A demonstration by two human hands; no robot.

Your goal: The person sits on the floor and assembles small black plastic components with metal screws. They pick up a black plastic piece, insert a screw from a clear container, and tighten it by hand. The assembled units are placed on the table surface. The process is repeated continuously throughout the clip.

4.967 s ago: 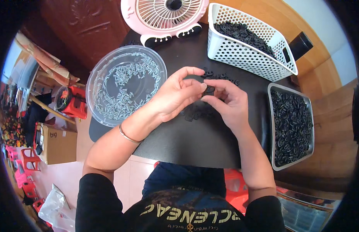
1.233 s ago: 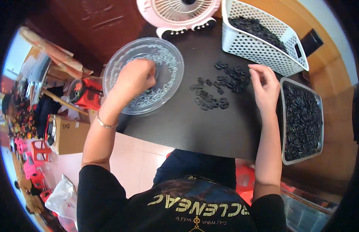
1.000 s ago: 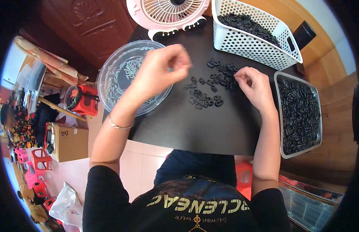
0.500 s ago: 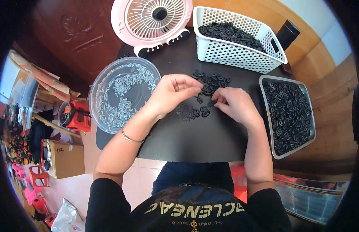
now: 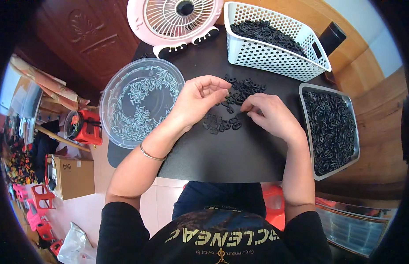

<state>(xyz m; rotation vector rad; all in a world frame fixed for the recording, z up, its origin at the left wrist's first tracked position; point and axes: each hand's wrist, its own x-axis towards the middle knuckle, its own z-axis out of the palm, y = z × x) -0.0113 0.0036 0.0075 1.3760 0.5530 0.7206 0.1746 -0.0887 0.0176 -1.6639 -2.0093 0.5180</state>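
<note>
Over the dark tabletop my left hand (image 5: pixel 196 100) is closed, its thumb and forefinger pinched together at their tips. Whatever lies in that pinch is too small to make out. My right hand (image 5: pixel 274 115) hovers to the right with bent fingers, thumb and forefinger a little apart, and no piece shows between them. Between and beyond my fingers lies a loose pile of small black plastic pieces (image 5: pixel 249 88). Nearer to me is a smaller group of black pieces with holes (image 5: pixel 222 124). Left of my left hand stands a round clear tub (image 5: pixel 106 125) holding short silvery pieces (image 5: pixel 140 125).
A pink fan (image 5: pixel 136 22) stands at the back. A white perforated basket (image 5: pixel 257 61) of black pieces is at the back right, beside a dark cylinder (image 5: pixel 332 38). A metal-coloured tray (image 5: pixel 320 177) with more black pieces sits at the right. The table's front edge curves before me.
My right hand has drawn slightly right, and the dark piece seen at its fingertips is no longer there. The left hand keeps its pinch almost in place. The whole view has shifted slightly.
</note>
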